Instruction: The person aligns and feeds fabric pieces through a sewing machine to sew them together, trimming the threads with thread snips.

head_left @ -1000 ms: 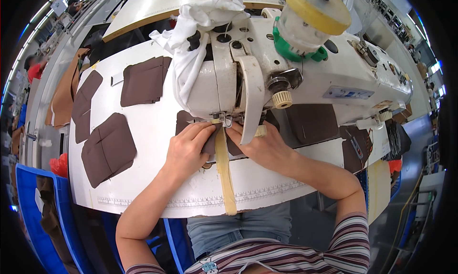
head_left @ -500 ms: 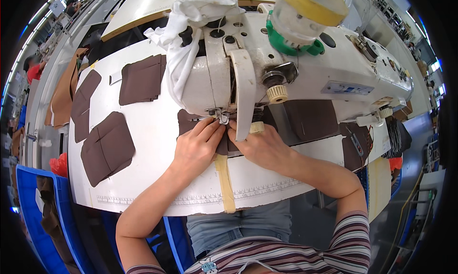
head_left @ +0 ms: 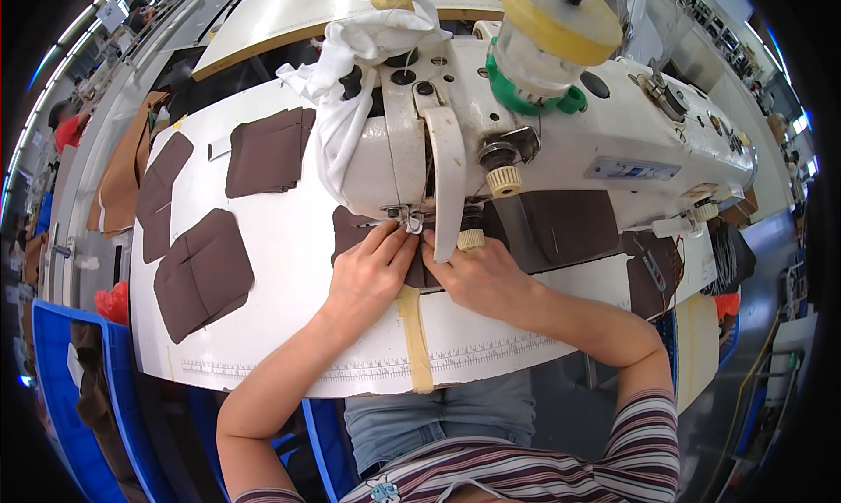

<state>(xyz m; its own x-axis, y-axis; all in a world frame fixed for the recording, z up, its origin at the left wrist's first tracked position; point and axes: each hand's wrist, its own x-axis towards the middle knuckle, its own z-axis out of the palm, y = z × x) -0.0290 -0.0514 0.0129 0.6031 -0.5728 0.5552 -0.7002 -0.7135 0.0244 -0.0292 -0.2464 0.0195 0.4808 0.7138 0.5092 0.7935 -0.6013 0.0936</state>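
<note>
A dark brown fabric piece (head_left: 348, 232) lies under the presser foot (head_left: 413, 222) of a white sewing machine (head_left: 552, 122). My left hand (head_left: 370, 274) holds it just left of the foot, fingers bent and pressed together on the cloth. On the other side my right hand (head_left: 484, 277) grips the same piece close to the foot, its fingertips partly hidden behind the machine's white guard (head_left: 447, 179). Between the hands, a narrow strip of the brown cloth shows. The needle tip cannot be made out.
Brown fabric stacks (head_left: 267, 153) and a folded brown piece (head_left: 203, 275) lie at the left of the white table (head_left: 289, 328). More brown panels (head_left: 569, 227) and a small cutter (head_left: 654, 271) are at right. A blue bin (head_left: 53, 363) stands lower left.
The view has shifted slightly, so the table and machine sit a little differently in the picture. Both hands stay on the brown fabric beside the presser foot.
</note>
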